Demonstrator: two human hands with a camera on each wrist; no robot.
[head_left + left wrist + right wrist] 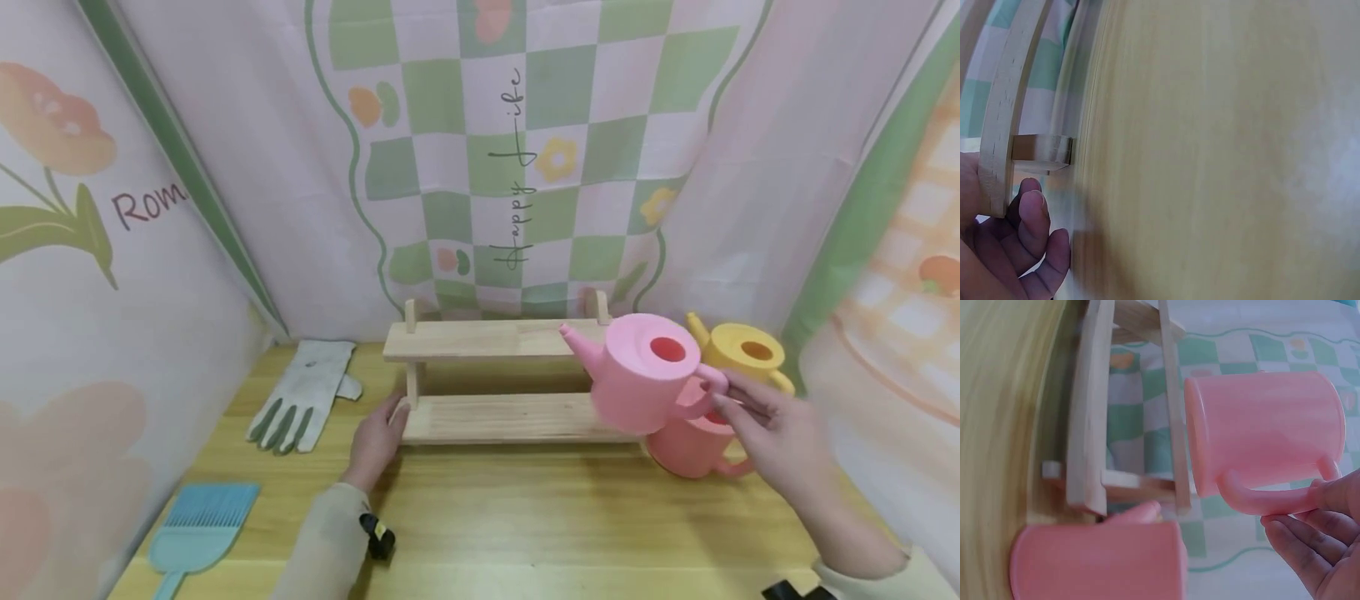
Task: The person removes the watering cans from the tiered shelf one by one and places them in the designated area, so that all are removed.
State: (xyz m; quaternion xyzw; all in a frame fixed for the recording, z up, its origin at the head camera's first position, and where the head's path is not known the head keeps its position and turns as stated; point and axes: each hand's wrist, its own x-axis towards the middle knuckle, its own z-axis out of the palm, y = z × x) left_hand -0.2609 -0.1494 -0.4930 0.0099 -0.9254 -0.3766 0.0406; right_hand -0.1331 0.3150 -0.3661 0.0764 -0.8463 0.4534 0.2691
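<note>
A two-tier wooden shelf (517, 417) stands at the back of the table, and my left hand (377, 440) grips the left end of its lower board. In the left wrist view the fingers (1035, 219) curl under that board's end. My right hand (780, 437) pinches the handle of a light pink watering can (637, 375), held in the air in front of the shelf's right end, spout to the left. Below it a coral-pink watering can (686, 450) rests on the table, partly hidden. Behind stands a yellow watering can (742, 346).
A grey-white work glove (307, 396) lies on the table left of the shelf. Nearer the front left is a light-blue dustpan-like tool (198, 533) with comb teeth. Printed curtains (517, 167) hang behind and on both sides of the wooden table (510, 517).
</note>
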